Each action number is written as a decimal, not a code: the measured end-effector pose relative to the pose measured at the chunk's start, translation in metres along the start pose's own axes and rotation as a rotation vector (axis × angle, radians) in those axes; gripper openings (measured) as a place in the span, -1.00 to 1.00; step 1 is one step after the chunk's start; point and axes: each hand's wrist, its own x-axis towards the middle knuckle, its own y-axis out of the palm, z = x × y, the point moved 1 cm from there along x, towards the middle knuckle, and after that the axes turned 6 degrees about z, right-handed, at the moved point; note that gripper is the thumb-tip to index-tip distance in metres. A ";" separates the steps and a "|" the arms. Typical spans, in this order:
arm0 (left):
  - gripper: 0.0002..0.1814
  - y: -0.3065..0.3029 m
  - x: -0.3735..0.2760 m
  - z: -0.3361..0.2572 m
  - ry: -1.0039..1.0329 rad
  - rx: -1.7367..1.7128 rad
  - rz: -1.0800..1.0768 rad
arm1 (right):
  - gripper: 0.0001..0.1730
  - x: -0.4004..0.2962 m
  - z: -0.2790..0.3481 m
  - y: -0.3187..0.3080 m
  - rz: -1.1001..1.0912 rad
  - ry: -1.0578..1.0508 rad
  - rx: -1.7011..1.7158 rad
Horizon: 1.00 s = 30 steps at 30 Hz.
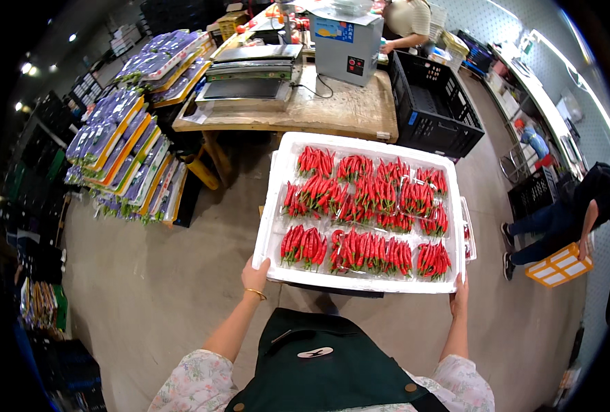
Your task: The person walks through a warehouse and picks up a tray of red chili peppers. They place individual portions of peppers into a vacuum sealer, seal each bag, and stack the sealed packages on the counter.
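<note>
A white foam box (275, 206) is in front of me, its near side towards my body. Inside it lie several clear plastic packs of red chili peppers (372, 247) with green stems. My left hand (256, 273) grips the box at its near left corner, thumb over the rim. At the near right corner my right hand (458, 296) holds the side, its fingers partly hidden. Part of another white tray with red contents (468, 229) shows beyond the box's right edge. Something dark shows under the near edge; what else is below is hidden.
A wooden table (346, 113) ahead carries a film-wrapping machine (248, 77) and a grey metal box (343, 49). Black crate (433, 103) at its right. Stacked purple vegetable packs (119, 149) stand left. One person (413, 26) is behind the table; another (567, 206) at right carries a yellow-and-white crate (559, 265).
</note>
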 end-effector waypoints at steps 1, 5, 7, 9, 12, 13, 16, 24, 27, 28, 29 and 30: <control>-0.45 -0.003 0.000 0.000 -0.016 0.042 0.038 | -0.46 0.000 -0.001 -0.001 -0.023 0.040 -0.004; -0.50 -0.031 0.022 -0.009 -0.152 -0.173 0.279 | -0.48 -0.015 0.020 0.020 -0.448 -0.244 -0.503; -0.55 -0.062 0.044 -0.020 -0.225 -0.270 0.267 | -0.49 -0.035 0.036 0.061 -0.675 -0.385 -0.507; -0.68 -0.099 0.088 -0.039 -0.084 -0.349 0.425 | -0.52 -0.073 0.043 0.126 -0.690 -0.389 -0.363; -0.75 -0.122 0.149 -0.070 -0.001 -0.351 0.651 | -0.56 -0.104 0.029 0.260 -0.473 -0.328 -0.379; -0.76 -0.120 0.167 -0.083 0.103 -0.374 0.743 | -0.59 -0.109 0.018 0.305 -0.294 -0.325 -0.214; -0.76 -0.085 0.203 -0.113 0.181 -0.353 1.012 | -0.66 -0.094 -0.014 0.410 -0.241 -0.149 -0.110; -0.68 0.084 0.246 -0.151 0.345 0.137 1.154 | -0.49 -0.029 -0.064 0.487 -0.608 0.021 0.089; -0.64 0.119 0.246 -0.153 0.203 0.129 1.319 | -0.53 -0.014 -0.066 0.489 -0.692 -0.014 0.095; -0.63 0.125 0.244 -0.152 0.106 0.071 1.336 | -0.55 -0.010 -0.066 0.489 -0.728 0.019 0.069; -0.64 0.131 0.243 -0.153 0.122 0.109 1.326 | -0.57 -0.006 -0.066 0.490 -0.747 0.028 0.066; -0.65 0.134 0.242 -0.154 0.105 0.134 1.320 | -0.59 -0.003 -0.066 0.491 -0.754 0.033 0.086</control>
